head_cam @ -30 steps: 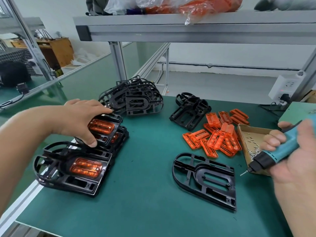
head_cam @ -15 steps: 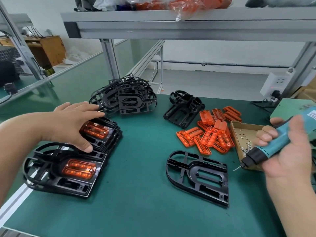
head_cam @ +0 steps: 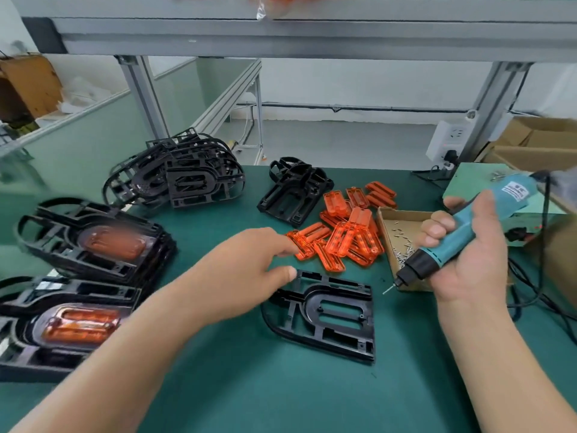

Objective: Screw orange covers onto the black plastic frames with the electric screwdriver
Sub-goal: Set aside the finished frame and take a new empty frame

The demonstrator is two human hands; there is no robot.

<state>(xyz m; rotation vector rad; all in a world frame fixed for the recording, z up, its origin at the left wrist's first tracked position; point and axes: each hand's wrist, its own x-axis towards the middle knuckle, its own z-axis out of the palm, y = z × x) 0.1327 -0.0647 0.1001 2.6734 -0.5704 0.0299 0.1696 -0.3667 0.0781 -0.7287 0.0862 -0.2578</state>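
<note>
Left hand [head_cam: 246, 276], grip released, hovers at the orange covers [head_cam: 346, 235], just beyond the bare black frame [head_cam: 331, 320] on the surface. Right hand [head_cam: 468, 276] clenches the screwdriver [head_cam: 459, 232] (bit exposed). Risk: tangled pile, several covers snag together.

One wide-angle camera on the person's head, looking forward and down.

It sits close above the green-matted workbench [head_cam: 218, 385]: the left hand [head_cam: 246, 276] and the right hand [head_cam: 468, 260] enter from the lower edge and fill much of the middle. The view faces the grey metal shelf beam [head_cam: 312, 42] along the top, and straight edges bend near the borders.
</note>
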